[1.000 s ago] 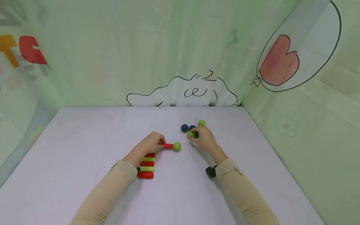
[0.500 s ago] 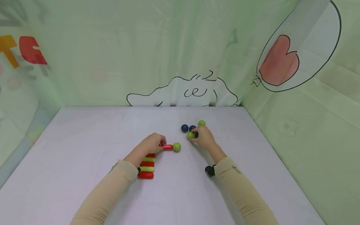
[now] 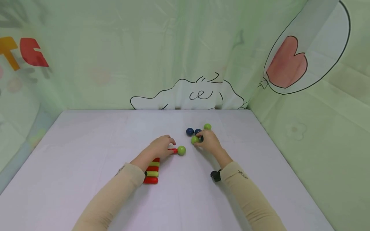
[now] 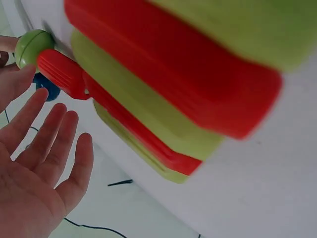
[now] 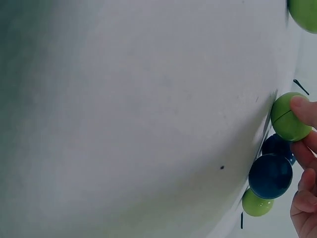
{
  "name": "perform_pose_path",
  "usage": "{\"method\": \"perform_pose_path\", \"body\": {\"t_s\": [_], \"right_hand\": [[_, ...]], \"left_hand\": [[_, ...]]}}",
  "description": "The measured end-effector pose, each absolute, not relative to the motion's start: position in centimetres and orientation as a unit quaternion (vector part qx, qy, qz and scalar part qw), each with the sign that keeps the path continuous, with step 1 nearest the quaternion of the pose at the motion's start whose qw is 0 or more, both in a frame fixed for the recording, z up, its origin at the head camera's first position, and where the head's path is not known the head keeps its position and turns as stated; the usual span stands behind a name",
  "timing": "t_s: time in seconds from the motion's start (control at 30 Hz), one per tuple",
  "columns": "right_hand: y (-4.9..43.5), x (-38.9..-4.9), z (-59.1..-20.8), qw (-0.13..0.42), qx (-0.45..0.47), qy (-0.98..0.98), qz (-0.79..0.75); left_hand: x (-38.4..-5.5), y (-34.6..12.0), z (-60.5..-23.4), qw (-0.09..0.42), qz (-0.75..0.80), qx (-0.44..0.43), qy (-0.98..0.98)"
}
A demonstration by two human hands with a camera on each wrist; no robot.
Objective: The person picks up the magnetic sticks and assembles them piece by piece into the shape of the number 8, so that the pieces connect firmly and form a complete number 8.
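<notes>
My left hand [image 3: 160, 148] is at a red elongated piece [image 3: 174, 150] whose end meets a green ball [image 3: 181, 150]. In the left wrist view its fingers [image 4: 54, 144] are spread and nearly straight, beside the red piece [image 4: 62, 73]. Below that hand, red and yellow-green elongated pieces [image 3: 152, 173] lie side by side in a row, partly covered by the wrist. My right hand [image 3: 210, 140] pinches another green ball [image 5: 290, 116] between thumb and fingers, low at the table. Blue balls [image 5: 270, 176] sit right beside it, one partly hidden by the fingers.
A further green ball [image 3: 207, 126] lies just beyond my right hand, and a blue ball [image 3: 189, 131] to its left. The white table [image 3: 95, 141] ends at a green printed curtain [image 3: 121, 57] behind and at the sides.
My left hand has moved slightly right along the red piece and its fingers have straightened. The pinched green ball has shifted slightly left and nearer with my right fingers.
</notes>
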State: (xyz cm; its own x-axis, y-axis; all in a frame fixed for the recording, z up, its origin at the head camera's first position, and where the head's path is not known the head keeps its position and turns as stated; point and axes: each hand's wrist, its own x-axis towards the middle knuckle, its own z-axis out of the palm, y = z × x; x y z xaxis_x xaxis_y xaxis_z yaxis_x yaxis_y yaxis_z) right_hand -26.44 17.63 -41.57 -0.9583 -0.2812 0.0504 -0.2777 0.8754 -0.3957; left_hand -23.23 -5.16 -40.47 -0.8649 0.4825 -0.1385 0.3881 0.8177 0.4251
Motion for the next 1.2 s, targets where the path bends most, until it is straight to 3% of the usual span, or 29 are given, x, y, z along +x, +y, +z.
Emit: {"method": "perform_pose_path", "body": {"t_s": [0.7,1.2], "right_hand": [[17.4,-25.7,-41.3,0.009,-0.145,0.964,-0.224],[17.5,-25.3,-41.2,0.012,-0.155,0.961,-0.230]], "left_hand": [[-23.4,-2.4,-41.2,0.102,0.171,0.291,0.936],[-24.1,-4.7,-40.6,0.123,0.329,0.184,0.918]]}}
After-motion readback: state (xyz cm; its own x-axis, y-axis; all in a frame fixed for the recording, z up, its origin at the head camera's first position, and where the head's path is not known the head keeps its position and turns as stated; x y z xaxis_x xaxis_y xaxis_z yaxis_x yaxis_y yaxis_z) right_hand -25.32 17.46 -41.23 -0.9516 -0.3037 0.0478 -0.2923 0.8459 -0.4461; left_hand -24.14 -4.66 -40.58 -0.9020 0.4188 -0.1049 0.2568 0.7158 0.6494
